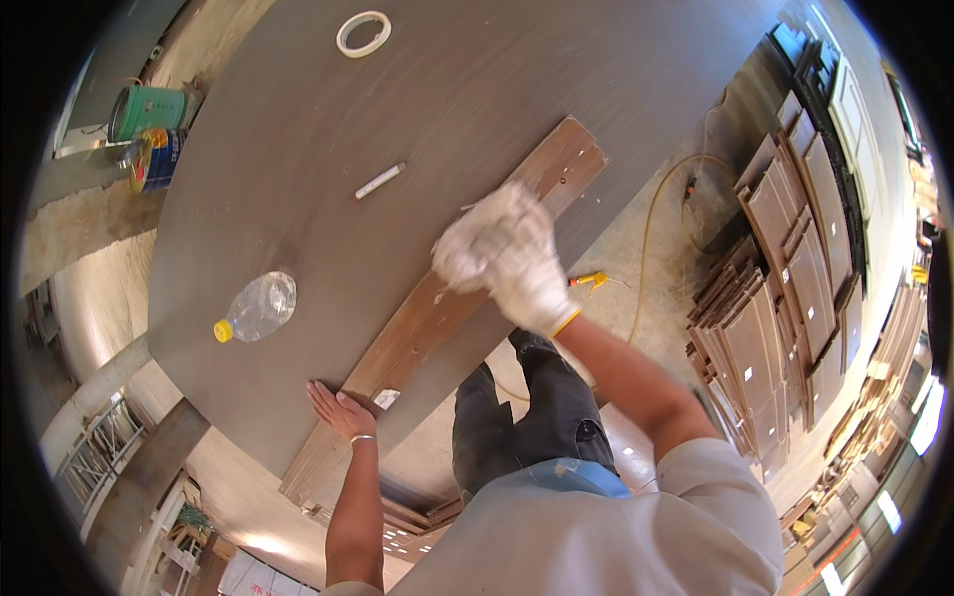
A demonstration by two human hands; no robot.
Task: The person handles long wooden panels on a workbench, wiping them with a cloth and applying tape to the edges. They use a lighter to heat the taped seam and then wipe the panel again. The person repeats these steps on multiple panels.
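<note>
A long brown wooden board (pixel 422 323) lies slantwise along the table's near edge, its surface worn with pale spots. My bare left hand (pixel 343 410) rests flat on the board's lower left part, fingers stretched out. Next to that hand, a small white patch (pixel 387 398) shows on the wood. My right hand (pixel 527 273) wears a white knitted glove with a yellow cuff. It presses a bunched white cloth (pixel 467 248) onto the upper half of the board. Motion slightly blurs the cloth and the gloved fingers.
On the grey table (pixel 268 179) lie a tape roll (pixel 364 35), a white marker-like stick (pixel 381 181) and a clear bottle (pixel 263 306) with a yellow cap. Cans (pixel 149 112) stand at left. Brown panels (pixel 795 258) are stacked at right, near a yellow hose (pixel 644 253) and air gun (pixel 593 280).
</note>
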